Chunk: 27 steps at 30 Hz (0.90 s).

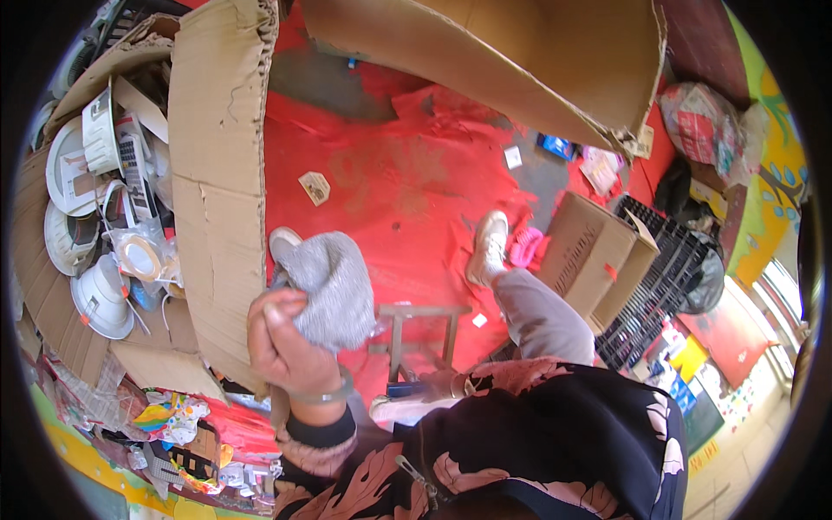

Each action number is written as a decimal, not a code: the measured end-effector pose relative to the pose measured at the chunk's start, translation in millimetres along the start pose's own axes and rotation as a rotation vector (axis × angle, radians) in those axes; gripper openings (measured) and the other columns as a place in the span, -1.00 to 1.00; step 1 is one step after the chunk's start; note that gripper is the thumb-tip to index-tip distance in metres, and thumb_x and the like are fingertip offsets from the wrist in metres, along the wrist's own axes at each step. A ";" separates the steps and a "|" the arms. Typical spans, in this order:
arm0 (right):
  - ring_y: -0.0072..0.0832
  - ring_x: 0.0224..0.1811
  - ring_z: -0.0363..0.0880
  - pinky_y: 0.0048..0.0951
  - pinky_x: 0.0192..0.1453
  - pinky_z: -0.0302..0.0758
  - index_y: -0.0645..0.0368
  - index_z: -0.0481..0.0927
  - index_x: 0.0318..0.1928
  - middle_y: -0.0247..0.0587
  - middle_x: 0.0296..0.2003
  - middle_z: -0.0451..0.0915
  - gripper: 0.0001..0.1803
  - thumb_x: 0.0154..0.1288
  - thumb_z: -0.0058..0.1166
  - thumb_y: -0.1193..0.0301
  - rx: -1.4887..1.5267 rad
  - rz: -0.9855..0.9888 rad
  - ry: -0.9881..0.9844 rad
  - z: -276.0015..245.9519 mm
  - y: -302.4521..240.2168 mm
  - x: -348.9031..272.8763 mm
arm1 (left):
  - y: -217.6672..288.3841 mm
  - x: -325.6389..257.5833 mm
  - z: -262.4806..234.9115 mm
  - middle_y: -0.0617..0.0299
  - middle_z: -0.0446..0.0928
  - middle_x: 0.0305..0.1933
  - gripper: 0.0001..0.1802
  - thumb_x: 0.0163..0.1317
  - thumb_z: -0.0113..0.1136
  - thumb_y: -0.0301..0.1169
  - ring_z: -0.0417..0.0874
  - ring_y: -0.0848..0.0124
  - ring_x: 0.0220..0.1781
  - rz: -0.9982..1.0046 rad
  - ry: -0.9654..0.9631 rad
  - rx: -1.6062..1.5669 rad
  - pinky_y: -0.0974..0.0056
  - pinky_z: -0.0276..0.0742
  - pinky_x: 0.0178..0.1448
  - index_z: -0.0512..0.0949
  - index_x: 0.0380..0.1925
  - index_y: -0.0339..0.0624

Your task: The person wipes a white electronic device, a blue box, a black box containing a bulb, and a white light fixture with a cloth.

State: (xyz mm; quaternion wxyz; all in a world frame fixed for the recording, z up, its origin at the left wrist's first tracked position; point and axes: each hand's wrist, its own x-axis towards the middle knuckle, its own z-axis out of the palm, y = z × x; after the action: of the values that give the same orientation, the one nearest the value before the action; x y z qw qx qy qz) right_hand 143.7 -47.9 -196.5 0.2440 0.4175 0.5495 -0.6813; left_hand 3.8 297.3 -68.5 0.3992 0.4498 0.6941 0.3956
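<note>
My left hand (290,347) is raised from the lower edge of the view, with fingers bent and brought together against the thumb; it grasps the grey cloth (336,290) by its lower left border. The cloth is above the red floor (381,199), just beside the right edge of the carton (217,173) with white lamps (104,295). My right forearm lies across, low before my body, and the right hand (440,381) points leftward, near a dark blue object (404,389); it is blurred, so I cannot tell whether it grips anything.
</note>
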 end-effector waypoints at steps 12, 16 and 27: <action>-0.10 -0.22 0.61 -0.17 -0.15 0.52 0.02 0.48 -0.06 -0.04 -0.32 0.62 -0.61 0.08 0.12 0.20 -0.166 0.044 -0.144 -102.0 -91.7 -19.5 | -27.8 -15.0 -47.9 0.07 0.52 -0.43 -0.83 0.21 0.01 -0.45 0.52 0.28 -0.41 0.352 -0.401 -0.289 0.29 0.45 -0.29 0.46 -0.51 -0.29; -0.11 -0.22 0.61 -0.17 -0.15 0.53 0.03 0.49 -0.08 -0.04 -0.32 0.62 -0.62 0.08 0.12 0.20 -0.294 0.091 -0.136 -162.8 -127.8 -12.1 | -16.6 -28.9 -19.6 0.06 0.43 -0.56 -0.88 -0.05 0.17 -0.50 0.51 0.10 -0.49 0.497 -0.765 -0.450 0.13 0.46 -0.38 0.41 -0.61 -0.22; -0.13 -0.21 0.62 -0.17 -0.14 0.53 0.06 0.53 -0.12 -0.05 -0.31 0.62 -0.65 0.08 0.12 0.21 -0.564 0.065 -0.231 -300.7 -173.8 14.5 | -1.8 40.6 -26.7 0.12 0.42 -0.55 -0.88 -0.08 0.14 -0.56 0.49 0.16 -0.51 0.565 -0.442 -0.430 0.17 0.43 -0.43 0.37 -0.63 -0.23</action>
State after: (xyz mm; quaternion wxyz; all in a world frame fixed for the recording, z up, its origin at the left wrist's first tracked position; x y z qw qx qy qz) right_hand 88.9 288.5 -128.2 0.4326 0.2704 0.6720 -0.5368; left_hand -32.3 329.8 -68.4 0.4992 0.6031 0.3426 0.5194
